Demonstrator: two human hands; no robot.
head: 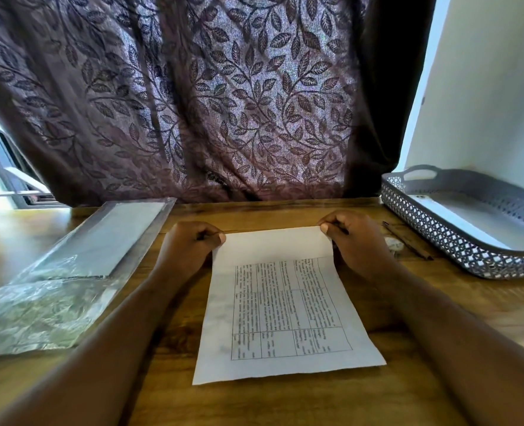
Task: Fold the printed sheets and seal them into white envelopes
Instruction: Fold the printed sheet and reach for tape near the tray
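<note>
Wooden table (285, 404) is carrying the sheet (285, 318) at centre; left hand (190, 250) and right hand (356, 241) are each pinching a far corner, folding it nearward. Corners should be lining up with side edges before creasing.

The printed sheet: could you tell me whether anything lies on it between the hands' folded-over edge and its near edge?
Nothing visible does. The left hand and right hand pinch the printed sheet at its far corners; its face below them is bare. The envelope pack lies apart at left, the tray at right.
</note>
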